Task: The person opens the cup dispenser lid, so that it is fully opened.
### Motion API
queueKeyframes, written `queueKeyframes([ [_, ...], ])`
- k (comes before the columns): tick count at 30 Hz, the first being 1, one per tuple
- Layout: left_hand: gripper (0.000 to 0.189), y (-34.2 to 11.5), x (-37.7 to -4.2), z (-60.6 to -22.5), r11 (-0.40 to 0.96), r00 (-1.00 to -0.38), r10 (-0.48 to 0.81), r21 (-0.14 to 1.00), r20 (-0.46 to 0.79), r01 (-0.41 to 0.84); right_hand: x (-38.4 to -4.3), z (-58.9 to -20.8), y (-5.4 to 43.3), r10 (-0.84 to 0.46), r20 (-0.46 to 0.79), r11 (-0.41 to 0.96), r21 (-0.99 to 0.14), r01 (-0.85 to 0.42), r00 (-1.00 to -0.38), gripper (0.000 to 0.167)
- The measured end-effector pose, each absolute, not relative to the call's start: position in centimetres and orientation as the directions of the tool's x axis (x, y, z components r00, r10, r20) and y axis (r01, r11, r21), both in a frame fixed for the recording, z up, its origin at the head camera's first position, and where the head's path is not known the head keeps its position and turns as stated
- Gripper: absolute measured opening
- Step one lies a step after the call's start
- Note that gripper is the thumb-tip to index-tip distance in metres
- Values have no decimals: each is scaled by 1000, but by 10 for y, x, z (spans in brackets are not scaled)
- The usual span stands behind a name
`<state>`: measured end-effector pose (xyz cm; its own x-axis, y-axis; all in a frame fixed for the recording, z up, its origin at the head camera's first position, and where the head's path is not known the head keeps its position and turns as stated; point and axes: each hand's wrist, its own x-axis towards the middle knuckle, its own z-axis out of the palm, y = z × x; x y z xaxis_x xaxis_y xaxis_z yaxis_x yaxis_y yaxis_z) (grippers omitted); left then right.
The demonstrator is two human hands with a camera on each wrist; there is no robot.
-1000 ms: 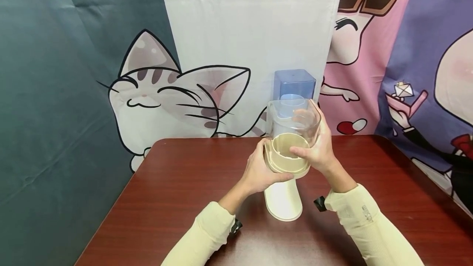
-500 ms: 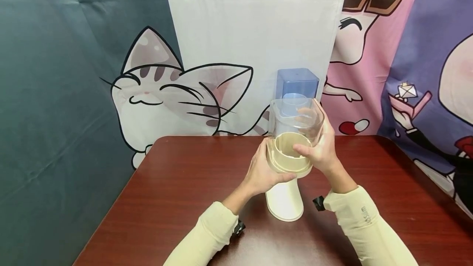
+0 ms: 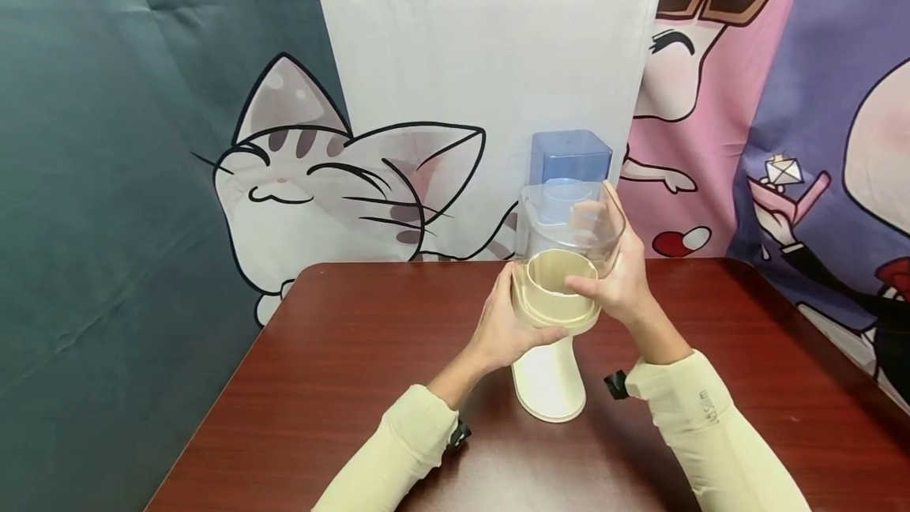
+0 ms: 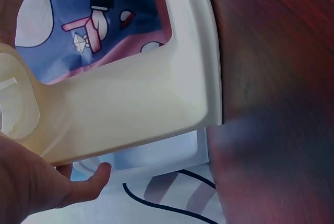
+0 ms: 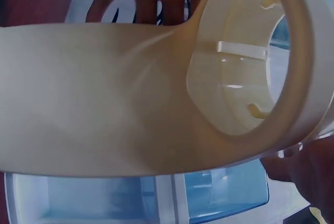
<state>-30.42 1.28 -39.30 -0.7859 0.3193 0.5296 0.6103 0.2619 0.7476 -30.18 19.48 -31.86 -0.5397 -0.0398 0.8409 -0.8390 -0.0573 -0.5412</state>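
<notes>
In the head view a cream plastic stand (image 3: 549,382) with a round collar (image 3: 562,308) stands on the table. My left hand (image 3: 501,328) grips the collar from the left, thumb across its front. A clear, square-sided plastic container (image 3: 535,234) rises behind and above the collar. My right hand (image 3: 620,275) holds it from the right, fingers showing through the wall and thumb at the collar's rim. The left wrist view has my left hand (image 4: 47,182) beside the stand's neck (image 4: 130,109). In the right wrist view, tabs line the inside of the collar (image 5: 300,41).
Behind the stand is a blue translucent box-shaped tank (image 3: 572,155) with a paler lower part, partly hidden by the clear container. The dark red table (image 3: 341,385) runs back to a printed cloth backdrop (image 3: 441,46).
Both hands keep the same hold. The clear container and collar show very slightly higher in the head view; the stand's base stays on the same part of the table.
</notes>
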Motion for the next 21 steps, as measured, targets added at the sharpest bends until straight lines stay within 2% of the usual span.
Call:
queueKeyframes([
  [6, 102, 14, -303, -394, 277, -797, 298, 751, 525, 599, -298, -306, 194, 4, 735, -66, -677, -733, -678, 106],
  [11, 106, 14, -305, -393, 301, -806, 264, 749, 530, 590, -296, -293, 192, -27, 731, 36, -681, -731, -682, 113],
  [13, 107, 13, -305, -393, 304, -818, 260, 760, 514, 574, -296, -290, 192, -39, 734, 37, -677, -735, -678, 115],
  [21, 110, 11, -307, -396, 218, -824, 275, 803, 495, 555, -292, -284, 200, -43, 766, -179, -638, -749, -642, 111],
])
